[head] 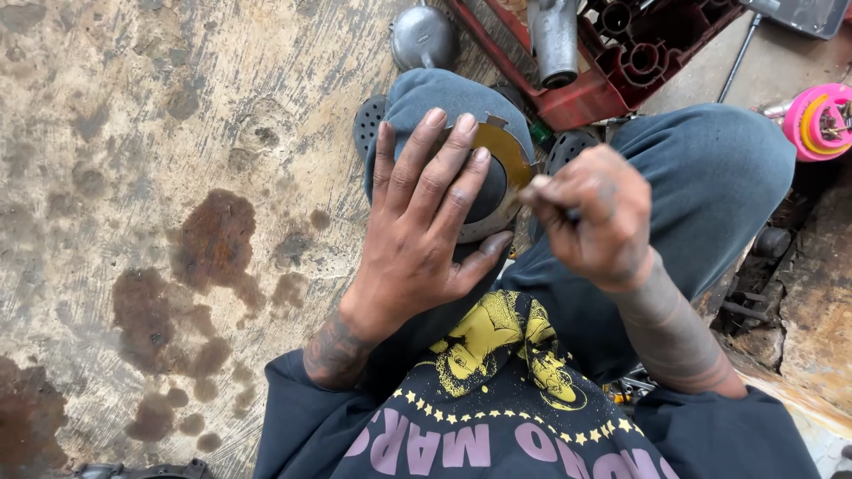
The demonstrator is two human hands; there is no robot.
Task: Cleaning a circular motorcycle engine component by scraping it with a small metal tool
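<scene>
A: Why is the round metal disc sitting up on the knee like that?

B: It looks like the knee serves as a rest. The disc, brass-coloured with a darker middle, lies on the raised left knee in dark blue trousers, and the left hand lies spread flat over it, fingers straight and unclenched, pressing it down rather than gripping it. I judge that keeps it from sliding.

A: And the other hand?

B: The right hand is closed in a pinch at the disc's right rim, around something thin and dark; I cannot tell what it is.

A: What lies about them?

B: A stained concrete floor carries everything. Toward its far edge stands one red plastic tray with one grey metal cylinder lying in it, probably kept within arm's reach. Just left of the tray sits one rounded grey metal part. At the right edge there is one pink spool.

A: So the count?

B: One disc, two hands, one tray, one cylinder, one rounded part, one spool. Two dark perforated sandals peek out beside the knee
</scene>
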